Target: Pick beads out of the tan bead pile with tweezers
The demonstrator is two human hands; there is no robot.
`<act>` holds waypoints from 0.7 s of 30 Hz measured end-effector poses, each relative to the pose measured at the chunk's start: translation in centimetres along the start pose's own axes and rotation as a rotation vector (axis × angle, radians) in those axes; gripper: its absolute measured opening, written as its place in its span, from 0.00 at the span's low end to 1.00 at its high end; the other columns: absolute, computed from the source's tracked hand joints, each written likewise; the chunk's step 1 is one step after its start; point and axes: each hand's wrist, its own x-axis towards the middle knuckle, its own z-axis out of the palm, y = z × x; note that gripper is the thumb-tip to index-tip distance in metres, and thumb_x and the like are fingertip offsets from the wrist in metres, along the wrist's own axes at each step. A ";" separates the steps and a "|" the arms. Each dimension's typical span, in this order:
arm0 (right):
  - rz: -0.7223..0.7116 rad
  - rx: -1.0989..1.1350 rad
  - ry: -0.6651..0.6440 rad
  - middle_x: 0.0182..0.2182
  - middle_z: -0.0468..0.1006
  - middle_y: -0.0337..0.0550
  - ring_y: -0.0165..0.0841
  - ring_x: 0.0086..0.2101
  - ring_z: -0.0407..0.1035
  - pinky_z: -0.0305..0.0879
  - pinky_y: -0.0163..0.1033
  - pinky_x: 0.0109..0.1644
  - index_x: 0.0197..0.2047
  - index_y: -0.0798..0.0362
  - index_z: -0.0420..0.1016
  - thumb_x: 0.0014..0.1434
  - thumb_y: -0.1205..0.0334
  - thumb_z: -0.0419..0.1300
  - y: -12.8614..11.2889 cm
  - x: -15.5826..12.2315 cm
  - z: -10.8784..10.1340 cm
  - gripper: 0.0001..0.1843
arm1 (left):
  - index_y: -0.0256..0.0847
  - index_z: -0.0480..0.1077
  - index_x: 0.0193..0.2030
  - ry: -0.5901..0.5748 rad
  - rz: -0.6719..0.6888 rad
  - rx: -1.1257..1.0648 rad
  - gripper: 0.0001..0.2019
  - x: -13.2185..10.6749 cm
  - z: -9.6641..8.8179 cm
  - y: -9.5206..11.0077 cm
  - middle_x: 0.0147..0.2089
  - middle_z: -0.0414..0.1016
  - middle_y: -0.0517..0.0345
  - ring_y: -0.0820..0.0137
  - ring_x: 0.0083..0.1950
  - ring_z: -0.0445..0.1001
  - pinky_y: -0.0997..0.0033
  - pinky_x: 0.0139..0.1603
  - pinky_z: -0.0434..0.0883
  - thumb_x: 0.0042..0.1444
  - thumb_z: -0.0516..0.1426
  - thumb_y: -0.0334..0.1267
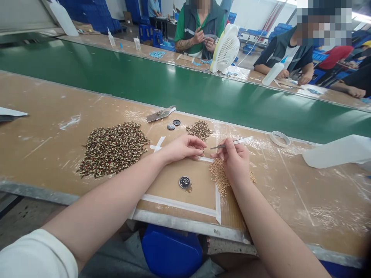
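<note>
We hold thin silver tweezers (243,140) in our right hand (236,160), gripped tight, over the tan beads (219,175). Their tip points left, toward our left hand (185,148). That hand has its fingers curled in; what sits at their tips is too small for us to tell.

The beads are small, round and pale, in a loose heap right of the middle. Left of our hands is a big heap (114,148) of shiny dark and cream bits, with spots of red. A little heap (199,130) like it lies just past our left hand.

The desk (275,200) has a grey near edge, close to the white tape (179,204). A green belt (130,69) runs along the far edge. We have room right of the beads, as far as the white bottle (339,150), and left of the big heap.
</note>
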 end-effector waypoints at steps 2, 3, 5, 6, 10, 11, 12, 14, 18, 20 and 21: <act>0.012 0.014 0.007 0.24 0.70 0.35 0.25 0.20 0.57 0.80 0.40 0.32 0.34 0.51 0.76 0.64 0.45 0.66 -0.2 0.0 0.1 0.17 | 0.37 0.77 0.44 0.001 0.025 0.018 0.09 0.0 0.0 -0.1 0.40 0.79 0.56 0.73 0.42 0.79 0.67 0.46 0.82 0.56 0.67 0.32; 0.017 0.010 0.008 0.23 0.70 0.35 0.25 0.20 0.57 0.80 0.41 0.32 0.34 0.51 0.76 0.64 0.45 0.66 -0.2 0.1 0.1 0.17 | 0.37 0.77 0.42 0.009 0.027 0.040 0.07 0.1 0.0 -0.1 0.40 0.79 0.56 0.74 0.41 0.79 0.68 0.46 0.82 0.56 0.67 0.32; 0.026 -0.002 0.011 0.23 0.69 0.34 0.25 0.20 0.57 0.80 0.41 0.32 0.34 0.51 0.76 0.64 0.44 0.65 -0.2 0.1 0.1 0.18 | 0.36 0.79 0.39 0.030 0.020 0.095 0.04 0.1 0.0 -0.1 0.40 0.80 0.54 0.75 0.39 0.79 0.69 0.45 0.81 0.57 0.66 0.32; 0.030 -0.001 0.016 0.23 0.69 0.34 0.25 0.20 0.57 0.80 0.41 0.33 0.34 0.51 0.76 0.64 0.44 0.65 -0.2 0.1 0.1 0.18 | 0.36 0.80 0.39 0.037 0.017 0.118 0.05 0.1 0.0 -0.1 0.41 0.80 0.54 0.75 0.38 0.79 0.70 0.45 0.81 0.57 0.66 0.33; 0.038 0.046 0.028 0.23 0.69 0.34 0.25 0.20 0.57 0.81 0.41 0.33 0.34 0.51 0.77 0.63 0.45 0.67 -0.1 0.2 -0.1 0.18 | 0.39 0.81 0.46 0.025 -0.005 0.140 0.11 0.1 -0.2 -0.2 0.42 0.82 0.53 0.75 0.38 0.79 0.70 0.46 0.79 0.55 0.68 0.36; 0.038 0.055 0.028 0.22 0.70 0.34 0.25 0.19 0.57 0.81 0.41 0.33 0.33 0.51 0.77 0.62 0.45 0.67 -0.1 0.2 -0.1 0.18 | 0.39 0.81 0.47 0.021 -0.011 0.146 0.13 0.1 -0.2 -0.2 0.41 0.82 0.53 0.75 0.38 0.79 0.70 0.46 0.79 0.55 0.68 0.36; 0.037 0.060 0.028 0.22 0.70 0.34 0.25 0.20 0.57 0.81 0.41 0.33 0.33 0.52 0.77 0.62 0.45 0.68 -0.1 0.2 -0.1 0.18 | 0.39 0.81 0.47 0.023 -0.009 0.161 0.13 0.0 -0.2 -0.2 0.40 0.82 0.53 0.75 0.37 0.79 0.71 0.45 0.78 0.55 0.68 0.37; 0.037 0.064 0.028 0.22 0.70 0.34 0.24 0.20 0.57 0.81 0.41 0.33 0.33 0.52 0.77 0.62 0.45 0.68 -0.1 0.1 0.0 0.18 | 0.38 0.81 0.46 0.043 0.011 0.205 0.13 -0.1 -0.1 -0.1 0.38 0.83 0.53 0.74 0.36 0.79 0.71 0.44 0.77 0.54 0.69 0.36; 0.036 0.074 0.031 0.22 0.70 0.34 0.24 0.19 0.57 0.81 0.40 0.32 0.33 0.52 0.78 0.62 0.45 0.68 -0.2 0.1 0.1 0.18 | 0.37 0.81 0.43 0.087 0.025 0.248 0.09 -0.1 0.3 0.1 0.38 0.82 0.53 0.74 0.35 0.78 0.70 0.43 0.77 0.55 0.68 0.35; 0.034 0.078 0.035 0.21 0.70 0.34 0.24 0.19 0.57 0.80 0.40 0.32 0.32 0.52 0.78 0.62 0.46 0.68 -0.2 0.1 0.1 0.18 | 0.37 0.80 0.44 0.089 0.012 0.232 0.10 -0.1 0.4 0.1 0.39 0.82 0.53 0.74 0.35 0.78 0.69 0.44 0.78 0.55 0.68 0.34; 0.033 0.080 0.036 0.21 0.70 0.34 0.24 0.19 0.57 0.80 0.40 0.32 0.32 0.52 0.78 0.62 0.46 0.68 -0.2 0.1 0.1 0.18 | 0.37 0.80 0.45 0.086 0.012 0.227 0.10 0.0 0.4 0.1 0.39 0.82 0.52 0.74 0.36 0.79 0.68 0.43 0.79 0.55 0.67 0.34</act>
